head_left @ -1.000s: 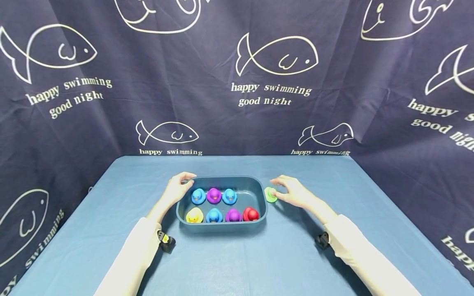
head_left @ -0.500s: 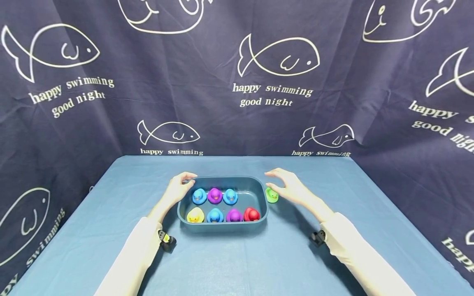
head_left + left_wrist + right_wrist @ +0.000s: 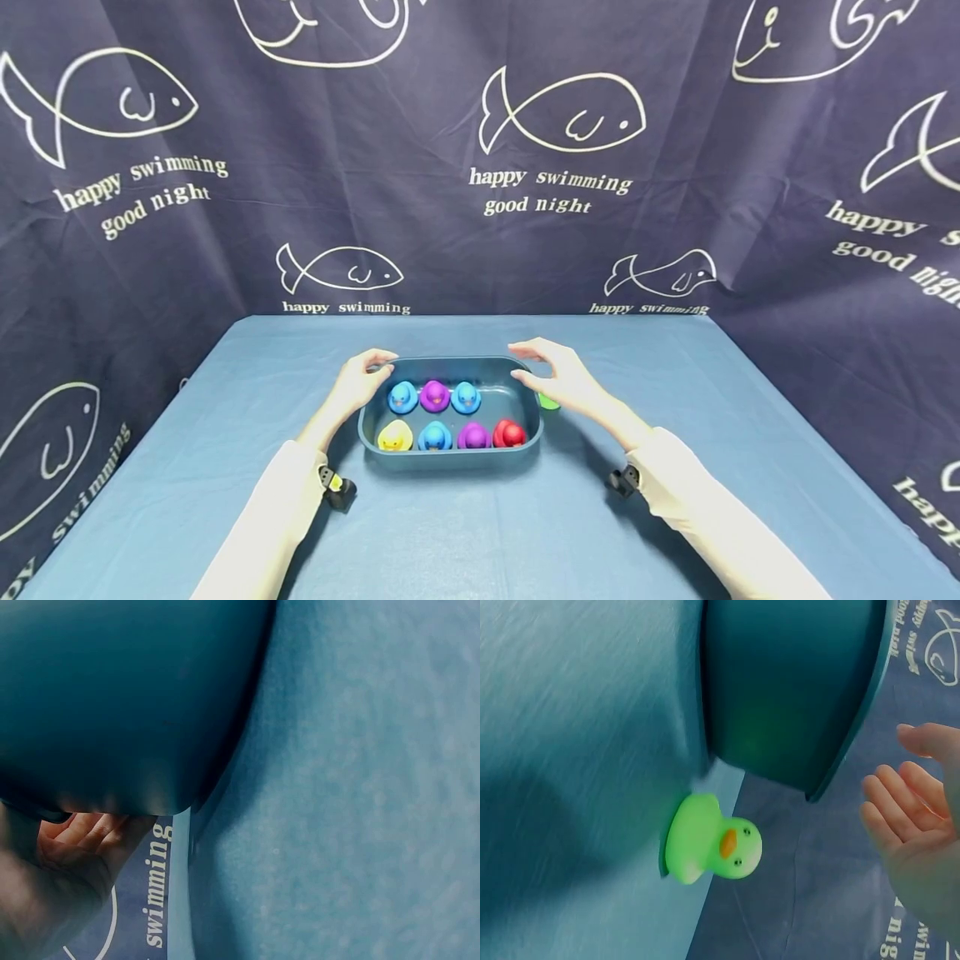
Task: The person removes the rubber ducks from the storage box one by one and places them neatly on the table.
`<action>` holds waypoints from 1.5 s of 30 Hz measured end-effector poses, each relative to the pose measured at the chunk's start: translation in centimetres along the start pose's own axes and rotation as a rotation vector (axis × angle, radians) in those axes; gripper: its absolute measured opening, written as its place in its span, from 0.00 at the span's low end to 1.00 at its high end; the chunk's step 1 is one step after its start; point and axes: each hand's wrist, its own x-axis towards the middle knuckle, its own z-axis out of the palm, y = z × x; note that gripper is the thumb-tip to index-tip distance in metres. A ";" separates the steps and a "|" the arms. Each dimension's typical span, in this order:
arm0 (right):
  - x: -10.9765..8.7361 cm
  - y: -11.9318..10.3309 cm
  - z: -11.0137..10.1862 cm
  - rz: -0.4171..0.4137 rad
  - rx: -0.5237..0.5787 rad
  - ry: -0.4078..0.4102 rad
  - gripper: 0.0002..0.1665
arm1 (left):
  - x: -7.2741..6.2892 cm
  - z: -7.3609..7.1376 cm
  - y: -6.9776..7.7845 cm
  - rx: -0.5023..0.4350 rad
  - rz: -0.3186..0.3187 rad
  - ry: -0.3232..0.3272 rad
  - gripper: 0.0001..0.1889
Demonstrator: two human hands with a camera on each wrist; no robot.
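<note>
A dark teal bin [image 3: 450, 461] stands on the table with toy ducks in two rows. Its back row holds a blue duck [image 3: 402, 398], a purple duck [image 3: 435, 396] and another blue duck [image 3: 466, 397]. In front are a yellow duck [image 3: 394, 437], a blue duck [image 3: 435, 437], a purple duck [image 3: 474, 437] and a red duck [image 3: 509, 433]. My left hand [image 3: 354, 388] grips the bin's back left corner, thumb at the rim. My right hand [image 3: 566, 382], holding nothing, hovers over the back right corner. A green duck [image 3: 697, 838] sits outside the bin's right end, partly hidden by that hand in the head view.
A blue cloth covers the table [image 3: 480, 533]. Dark blue curtains [image 3: 435, 225] printed with white fish and lettering hang behind it and at both sides. Each wrist carries a small black camera; one camera [image 3: 624, 481] shows below the right sleeve.
My right hand has let go of the green duck beside the bin, then risen and moved left over the bin's right end. My left hand stays at its corner.
</note>
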 end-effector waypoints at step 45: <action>2.3 -0.4 6.1 -0.136 -0.004 -0.194 0.20 | 0.0 0.1 -0.2 -0.015 -0.035 0.005 0.13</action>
